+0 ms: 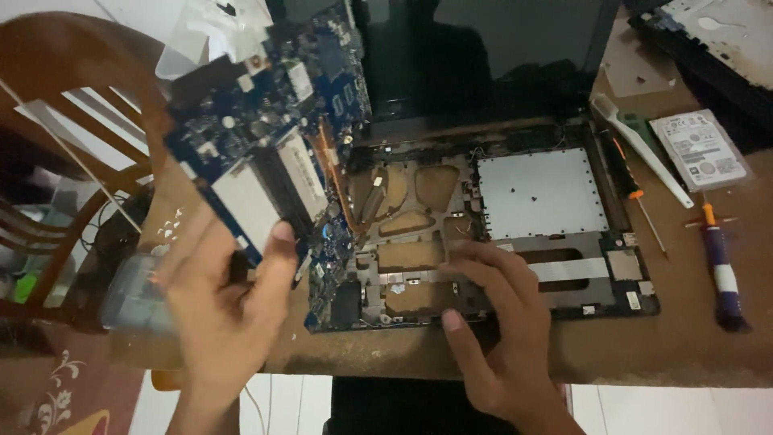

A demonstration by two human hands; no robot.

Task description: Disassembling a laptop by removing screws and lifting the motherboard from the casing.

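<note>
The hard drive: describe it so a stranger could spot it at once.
Start at the opened laptop base on the brown table, then look past its upper right corner. The hard drive lies flat there, right of the white brush: a silvery rectangle with a white label, unlike the slim tools beside it.

Light: dim and warm overall.
Blur: left hand (221,310) and the circuit board (270,161) above its fingers smeared.
Focus: right hand (499,330) sharper.

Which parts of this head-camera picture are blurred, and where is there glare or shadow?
Head view: the left hand and the blue circuit board it lifts are motion-blurred; the right hand on the laptop base is sharper; the upper left corner is washed out; the dark screen lies in shadow.
</note>
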